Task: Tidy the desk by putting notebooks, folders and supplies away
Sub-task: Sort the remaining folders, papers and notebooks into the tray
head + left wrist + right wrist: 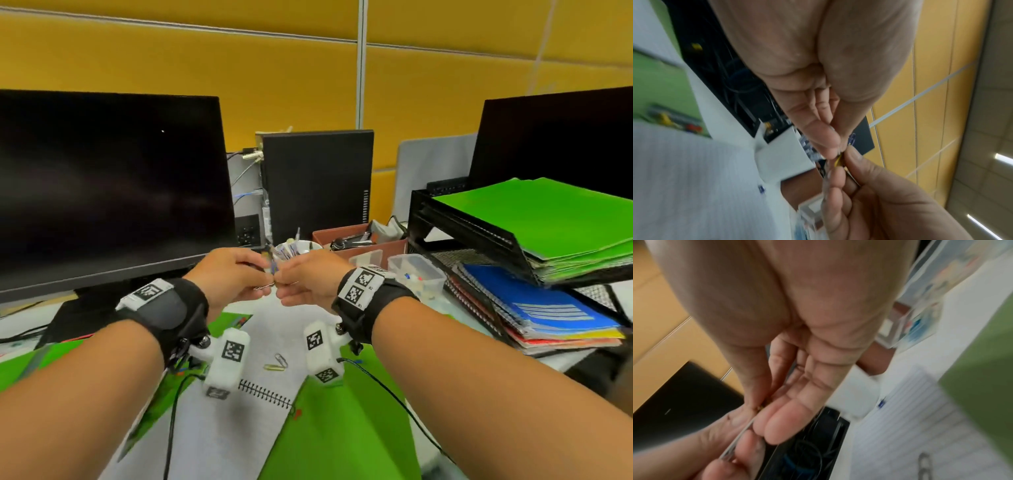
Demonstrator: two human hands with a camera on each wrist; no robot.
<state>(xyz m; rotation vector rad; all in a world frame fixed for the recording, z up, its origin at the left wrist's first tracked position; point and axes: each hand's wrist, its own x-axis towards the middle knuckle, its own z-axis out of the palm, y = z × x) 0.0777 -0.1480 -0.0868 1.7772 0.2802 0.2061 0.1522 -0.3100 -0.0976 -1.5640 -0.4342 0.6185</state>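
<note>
Grip: left hand (236,274) & right hand (306,279) both pinch paper clips (270,279) — fingertips touching.
Clip box (416,274): right, just beside right hand — nearer hand.
Loose clips (276,362): near side, on notebook (239,411).

A large dark monitor (109,185) stood at the left of the worktop (20,325), and a second dark monitor (561,137) rose at the right — both screens black. Between them a black computer tower (317,185) stood upright, with cables (245,171) trailing beside it. Yellow wall panels (274,68) ran behind everything — split by a pale vertical strip (359,61).
</note>
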